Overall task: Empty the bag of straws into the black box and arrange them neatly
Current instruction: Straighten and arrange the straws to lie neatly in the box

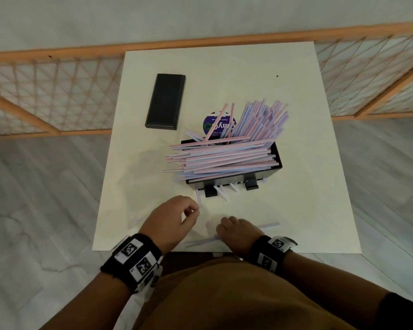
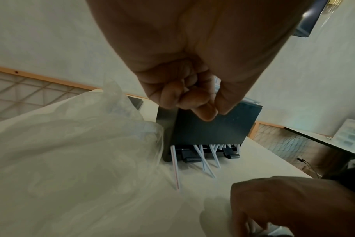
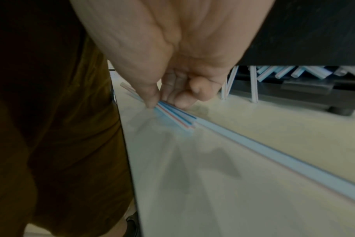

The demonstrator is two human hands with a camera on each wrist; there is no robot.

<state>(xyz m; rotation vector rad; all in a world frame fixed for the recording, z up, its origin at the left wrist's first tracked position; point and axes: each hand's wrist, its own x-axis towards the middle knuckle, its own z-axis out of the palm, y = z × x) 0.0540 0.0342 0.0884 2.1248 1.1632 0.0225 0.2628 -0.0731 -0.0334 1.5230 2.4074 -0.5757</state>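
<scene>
At about nine o'clock on the white square tabletop (image 1: 296, 210) the crumpled clear plastic bag (image 2: 71, 152) lies slack and apparently emptied; the head view barely shows it. The left hand (image 1: 169, 220), at seven o'clock near the front edge, has its fingers curled with thumb and forefinger pressed together; whether they pinch anything I cannot tell. Just past it, thin red-and-blue striped white straws (image 1: 224, 158) are heaped crosswise in the open black rectangular box (image 1: 278, 158) at table centre, many overhanging its nine-o'clock side, others standing up at twelve o'clock, a few poking out under its front. The right hand (image 1: 236, 231), at six o'clock, pinches a small bundle of loose straws (image 3: 172, 113) against the table.

I judge the straws very light, smooth, springy, prone to rolling and easily kinked; take them mid-length in bundles, with gentle pressure. The front edge lies just behind both hands, so strays could roll off. Open room lies at three o'clock; the flat black lid (image 1: 166, 101) occupies eleven o'clock.
</scene>
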